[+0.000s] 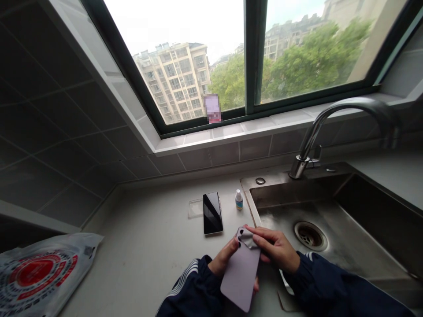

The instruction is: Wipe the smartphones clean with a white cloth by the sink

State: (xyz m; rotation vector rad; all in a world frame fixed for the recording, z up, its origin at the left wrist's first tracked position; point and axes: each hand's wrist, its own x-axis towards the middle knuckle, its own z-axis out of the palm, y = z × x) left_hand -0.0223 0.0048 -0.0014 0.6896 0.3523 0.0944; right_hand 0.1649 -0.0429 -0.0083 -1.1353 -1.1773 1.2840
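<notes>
Risking a drop into the steel sink [291, 191] if the grip loosens, just above the desk [139, 268], a lilac phone [239, 281] is held up near the sink's rim; the left hand [226, 259] clasps its side, while the right hand [274, 248] closes its fingers [261, 235] on a grey cloth [247, 239] against the top corner

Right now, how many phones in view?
2. A black phone lies face up on the counter beside a clear case; what looks like a lilac phone is gripped by the left hand, the right hand pressing a grey cloth on it. Others may be hidden.
</notes>
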